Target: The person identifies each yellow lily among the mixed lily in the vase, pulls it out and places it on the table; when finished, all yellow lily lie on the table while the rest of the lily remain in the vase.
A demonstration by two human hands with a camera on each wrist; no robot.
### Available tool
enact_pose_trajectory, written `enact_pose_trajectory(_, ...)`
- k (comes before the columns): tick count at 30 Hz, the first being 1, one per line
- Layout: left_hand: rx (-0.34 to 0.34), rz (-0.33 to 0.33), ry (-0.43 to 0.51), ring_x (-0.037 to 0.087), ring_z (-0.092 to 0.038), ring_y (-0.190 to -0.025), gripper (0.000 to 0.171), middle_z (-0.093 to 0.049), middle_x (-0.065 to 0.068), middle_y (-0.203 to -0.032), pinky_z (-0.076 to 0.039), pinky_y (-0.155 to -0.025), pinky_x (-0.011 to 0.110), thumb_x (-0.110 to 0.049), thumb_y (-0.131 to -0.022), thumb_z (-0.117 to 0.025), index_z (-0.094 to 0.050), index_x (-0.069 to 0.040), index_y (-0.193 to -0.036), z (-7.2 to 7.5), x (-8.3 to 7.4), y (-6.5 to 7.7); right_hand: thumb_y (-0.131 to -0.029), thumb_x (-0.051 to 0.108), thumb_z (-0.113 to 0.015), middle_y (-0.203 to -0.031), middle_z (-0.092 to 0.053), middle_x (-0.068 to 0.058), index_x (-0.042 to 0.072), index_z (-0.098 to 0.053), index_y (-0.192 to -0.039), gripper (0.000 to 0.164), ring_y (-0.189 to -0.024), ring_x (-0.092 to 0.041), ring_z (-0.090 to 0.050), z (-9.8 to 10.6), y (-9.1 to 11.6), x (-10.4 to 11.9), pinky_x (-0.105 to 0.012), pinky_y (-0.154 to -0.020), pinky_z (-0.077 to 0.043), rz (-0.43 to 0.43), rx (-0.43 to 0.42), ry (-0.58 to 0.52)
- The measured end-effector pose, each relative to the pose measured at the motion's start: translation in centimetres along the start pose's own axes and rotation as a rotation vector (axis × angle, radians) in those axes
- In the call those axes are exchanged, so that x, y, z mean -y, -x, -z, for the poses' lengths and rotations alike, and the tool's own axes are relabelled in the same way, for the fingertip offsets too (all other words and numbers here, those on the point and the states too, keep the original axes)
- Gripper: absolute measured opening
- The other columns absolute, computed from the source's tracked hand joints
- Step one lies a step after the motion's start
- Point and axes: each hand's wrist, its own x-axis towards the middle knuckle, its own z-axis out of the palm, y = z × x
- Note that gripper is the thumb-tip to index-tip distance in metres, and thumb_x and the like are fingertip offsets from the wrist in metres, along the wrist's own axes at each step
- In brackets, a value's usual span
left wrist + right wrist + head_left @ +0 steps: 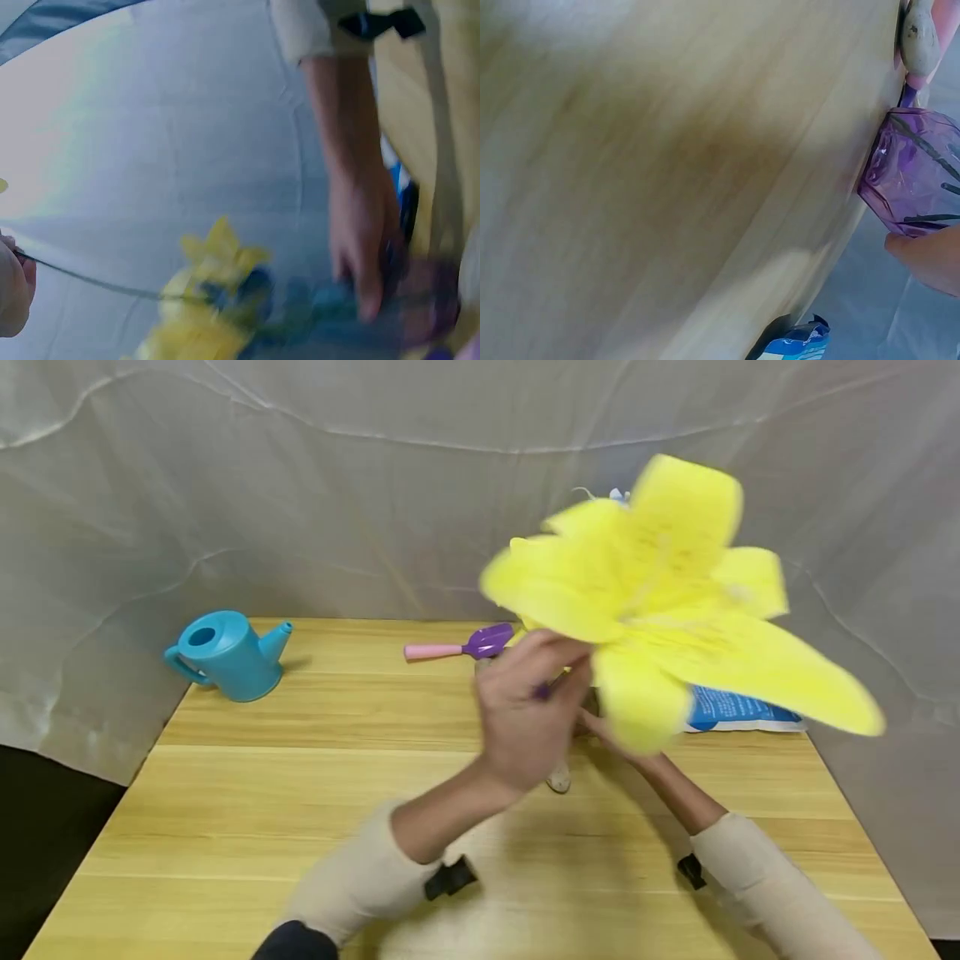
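My left hand [525, 706] pinches the thin green stem [97, 283] of a large yellow artificial lily [667, 585], blurred and raised close to the head camera. In the left wrist view, that stem runs from the left hand [13, 292] towards a bunch of yellow flowers [202, 322]; its far end is lost among them. My right hand [364, 240] holds a translucent purple faceted vase [911, 172], which contains several dark stems [926, 150]. The lily hides much of the right hand and the vase in the head view.
A blue watering can [236, 656] stands at the table's back left. Behind my left hand lies a purple scoop [487, 641] with a pink handle. A blue and white bag [738, 708] lies at the right. A pale stone [558, 777] rests near the middle.
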Motion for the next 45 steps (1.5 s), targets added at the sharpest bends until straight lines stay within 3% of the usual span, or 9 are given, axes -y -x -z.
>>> enact_pose_trajectory(6,-0.064,0.166,-0.09,0.017,-0.057,-0.059,0.007,-0.064,0.016,-0.075,-0.051,-0.054,0.026,0.009,-0.072,-0.065,-0.064,0.009,-0.079,7.8,0.6,-0.3,-0.072,0.048,-0.066,-0.133,-0.037,-0.012,0.017,-0.026,-0.136,0.081,-0.12,-0.03,-0.035,-0.4,-0.7,-0.9,-0.049,-0.09,-0.037,-0.229,-0.037,0.251)
enact_pose_trajectory(9,-0.049,0.312,-0.099,0.021,-0.061,-0.068,0.009,-0.065,0.017,-0.083,-0.053,-0.063,0.03,0.002,-0.075,-0.066,-0.066,0.006,-0.083,11.6,2.7,0.6,-0.072,0.049,-0.065,-0.136,-0.034,-0.011,0.018,-0.024,-0.138,0.084,-0.122,-0.03,-0.033,-0.5,-0.6,-0.9,-0.049,-0.092,-0.036,-0.237,-0.034,0.262)
enact_pose_trajectory(10,-0.03,0.376,-0.077,0.021,-0.061,-0.07,0.01,-0.065,0.015,-0.086,-0.052,-0.065,0.03,-0.001,-0.077,-0.065,-0.067,0.004,-0.086,13.6,5.4,2.3,-0.072,0.05,-0.065,-0.136,-0.034,-0.011,0.018,-0.024,-0.138,0.084,-0.122,-0.03,-0.033,-0.5,-0.6,-0.8,-0.049,-0.093,-0.035,-0.24,-0.036,0.262)
enact_pose_trajectory(15,0.032,0.88,-0.2,0.023,-0.06,-0.081,0.023,-0.062,0.016,-0.092,-0.052,-0.073,0.03,-0.013,-0.081,-0.063,-0.063,0.005,-0.095,19.5,10.3,6.3,-0.07,0.053,-0.065,-0.135,-0.036,-0.009,0.018,-0.027,-0.136,0.083,-0.122,-0.028,-0.033,-0.6,-0.6,-0.5,-0.048,-0.093,-0.035,-0.257,-0.043,0.265)
enact_pose_trajectory(18,0.093,1.149,-0.279,0.023,-0.06,-0.081,0.028,-0.06,0.019,-0.096,-0.051,-0.075,0.032,-0.011,-0.083,-0.061,-0.059,0.01,-0.101,20.9,10.4,7.5,-0.07,0.054,-0.065,-0.132,-0.039,-0.009,0.018,-0.03,-0.133,0.081,-0.12,-0.027,-0.036,-0.6,-0.6,-0.4,-0.046,-0.091,-0.037,-0.262,-0.045,0.263)
enact_pose_trajectory(21,0.146,1.297,-0.281,0.019,-0.061,-0.079,0.029,-0.059,0.019,-0.098,-0.05,-0.076,0.031,-0.008,-0.084,-0.059,-0.057,0.011,-0.106,21.9,11.5,9.2,-0.07,0.053,-0.066,-0.13,-0.04,-0.009,0.018,-0.031,-0.132,0.079,-0.119,-0.027,-0.037,-0.6,-0.6,-0.3,-0.046,-0.09,-0.038,-0.259,-0.047,0.262)
enact_pose_trajectory(32,0.248,1.428,-0.288,0.025,-0.061,-0.081,0.022,-0.059,0.022,-0.098,-0.052,-0.07,0.028,-0.002,-0.084,-0.057,-0.058,0.009,-0.104,21.7,12.1,12.9,-0.07,0.054,-0.065,-0.13,-0.04,-0.01,0.016,-0.031,-0.132,0.08,-0.118,-0.028,-0.038,-0.6,-0.7,-0.4,-0.046,-0.089,-0.039,-0.252,-0.047,0.274)
enact_pose_trajectory(41,0.279,1.461,-0.185,0.024,-0.062,-0.078,0.022,-0.059,0.022,-0.097,-0.052,-0.071,0.03,-0.001,-0.084,-0.056,-0.057,0.01,-0.103,21.1,11.8,13.5,-0.069,0.055,-0.065,-0.127,-0.042,-0.009,0.017,-0.032,-0.131,0.079,-0.114,-0.026,-0.041,-0.5,-0.7,-0.5,-0.044,-0.086,-0.041,-0.262,-0.053,0.282)
enact_pose_trajectory(45,0.266,1.456,-0.235,0.024,-0.06,-0.082,0.022,-0.057,0.021,-0.098,-0.052,-0.072,0.029,-0.002,-0.086,-0.054,-0.056,0.009,-0.105,21.7,11.5,13.3,-0.07,0.054,-0.065,-0.125,-0.043,-0.01,0.016,-0.032,-0.131,0.079,-0.111,-0.027,-0.042,-0.6,-0.7,-0.5,-0.043,-0.083,-0.042,-0.26,-0.046,0.282)
